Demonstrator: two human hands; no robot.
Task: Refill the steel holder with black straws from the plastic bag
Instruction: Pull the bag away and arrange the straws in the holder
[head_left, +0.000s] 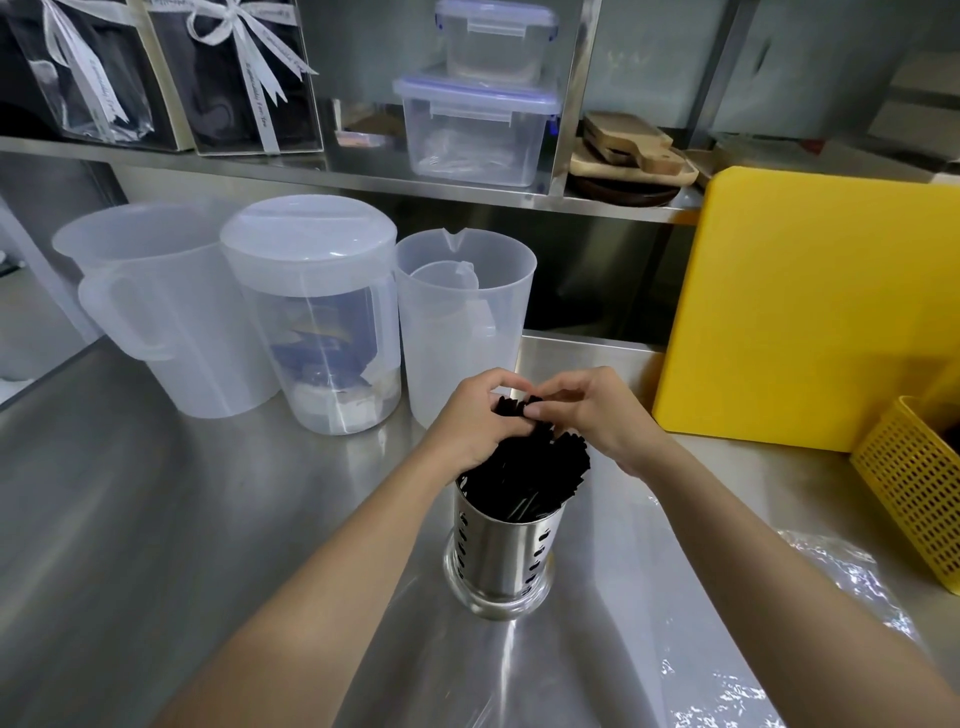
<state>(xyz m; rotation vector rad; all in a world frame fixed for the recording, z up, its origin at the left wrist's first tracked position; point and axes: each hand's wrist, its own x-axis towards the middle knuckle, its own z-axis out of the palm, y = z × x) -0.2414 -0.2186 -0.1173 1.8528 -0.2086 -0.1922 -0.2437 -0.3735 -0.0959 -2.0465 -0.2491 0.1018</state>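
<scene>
A perforated steel holder (501, 558) stands upright on the steel counter, packed with black straws (540, 470) that lean to the right and stick out above its rim. My left hand (470, 423) and my right hand (597, 415) meet over the straw tops, fingers pinched on the upper ends of the bundle. The clear plastic bag (826, 582) lies flat and crumpled on the counter to the right, under my right forearm. I cannot tell whether any straws are left inside it.
Three translucent plastic jugs (311, 317) stand behind the holder to the left. A yellow cutting board (810, 312) leans at the right, with a yellow mesh basket (914, 488) in front of it. A shelf above carries clear lidded boxes (475, 130) and wooden boards.
</scene>
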